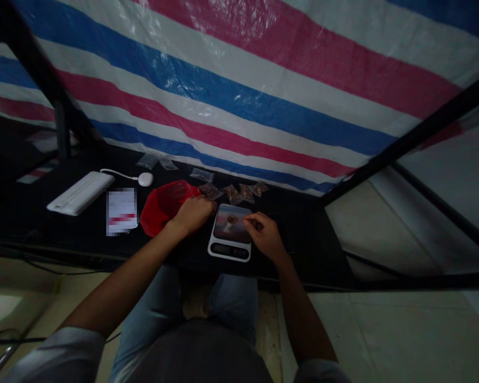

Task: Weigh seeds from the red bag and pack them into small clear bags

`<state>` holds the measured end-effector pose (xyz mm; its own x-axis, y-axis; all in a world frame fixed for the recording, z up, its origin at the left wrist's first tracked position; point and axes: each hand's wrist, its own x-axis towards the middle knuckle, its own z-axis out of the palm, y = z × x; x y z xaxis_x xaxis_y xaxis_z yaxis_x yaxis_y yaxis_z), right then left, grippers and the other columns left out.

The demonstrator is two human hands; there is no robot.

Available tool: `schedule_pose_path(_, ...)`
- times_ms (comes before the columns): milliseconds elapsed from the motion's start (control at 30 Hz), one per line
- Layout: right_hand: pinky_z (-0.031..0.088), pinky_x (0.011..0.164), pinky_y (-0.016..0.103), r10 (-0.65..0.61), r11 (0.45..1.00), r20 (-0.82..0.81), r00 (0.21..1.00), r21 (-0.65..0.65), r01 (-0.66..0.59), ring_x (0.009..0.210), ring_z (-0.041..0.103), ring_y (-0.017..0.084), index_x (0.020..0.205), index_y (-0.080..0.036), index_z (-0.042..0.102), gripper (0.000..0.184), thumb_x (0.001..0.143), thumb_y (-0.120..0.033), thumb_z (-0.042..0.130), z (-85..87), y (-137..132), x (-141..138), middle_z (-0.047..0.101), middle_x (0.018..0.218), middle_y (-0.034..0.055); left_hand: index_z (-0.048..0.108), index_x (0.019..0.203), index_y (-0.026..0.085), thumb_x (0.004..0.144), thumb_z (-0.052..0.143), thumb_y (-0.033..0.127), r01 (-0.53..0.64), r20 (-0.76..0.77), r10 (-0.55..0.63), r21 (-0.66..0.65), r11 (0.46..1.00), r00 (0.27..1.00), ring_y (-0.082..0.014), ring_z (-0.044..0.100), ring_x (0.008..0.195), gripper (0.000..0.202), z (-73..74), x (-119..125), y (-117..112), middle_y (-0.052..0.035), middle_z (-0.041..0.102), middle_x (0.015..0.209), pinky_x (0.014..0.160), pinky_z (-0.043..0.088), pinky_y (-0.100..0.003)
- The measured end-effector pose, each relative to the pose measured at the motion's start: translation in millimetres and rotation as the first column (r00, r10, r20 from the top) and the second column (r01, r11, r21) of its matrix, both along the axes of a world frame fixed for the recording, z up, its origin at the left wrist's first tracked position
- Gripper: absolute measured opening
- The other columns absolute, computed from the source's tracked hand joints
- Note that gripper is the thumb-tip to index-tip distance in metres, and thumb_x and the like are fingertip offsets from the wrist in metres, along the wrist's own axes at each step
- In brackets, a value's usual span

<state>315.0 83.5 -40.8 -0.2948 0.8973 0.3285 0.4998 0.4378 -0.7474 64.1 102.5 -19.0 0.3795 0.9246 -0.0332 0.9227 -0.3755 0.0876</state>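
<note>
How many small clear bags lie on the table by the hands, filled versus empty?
Bags filled with brown material: 4
Empty clear bags: 3
Total: 7

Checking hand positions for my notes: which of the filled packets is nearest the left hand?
The leftmost filled packet, right at the fingertips of the left hand; the other three packets lie farther right along the row.
</note>
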Motion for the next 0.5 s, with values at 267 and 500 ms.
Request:
schedule_pose_path(267,0.046,0.066,0.027,-0.002,0.999,-0.012,1.000,-0.039,0.002,0.071,0.061,0.015,0.092,-0.018,0.076,0.019,0.091,-0.031,0.063,-3.8,-6,6,0.069,0.081,0.0032,0.074,0.106,0.010,0.098,0.045,0.012,-0.040,-0.010,0.040,-0.041,0.998,0.999,-0.0346,0.076,0.101,0.031,-0.9,-1,9,-0.0212,0.079,0.104,0.084,0.056,-0.040)
schedule_pose_path(500,0.047,0.066,0.028,-0.056,0.997,-0.048,0.997,-0.064,0.053,0.072,0.063,0.016,0.091,-0.019,0.076,0.018,0.090,-0.033,0.064,-7.4,-9,9,0.072,0.084,0.0042,0.073,0.107,0.022,0.098,0.059,0.028,0.032,0.337,-0.044,0.039,0.999,0.940,-0.0245,0.074,0.101,0.018,23.1,9,-1,-0.0060,0.078,0.111,0.083,0.054,-0.030)
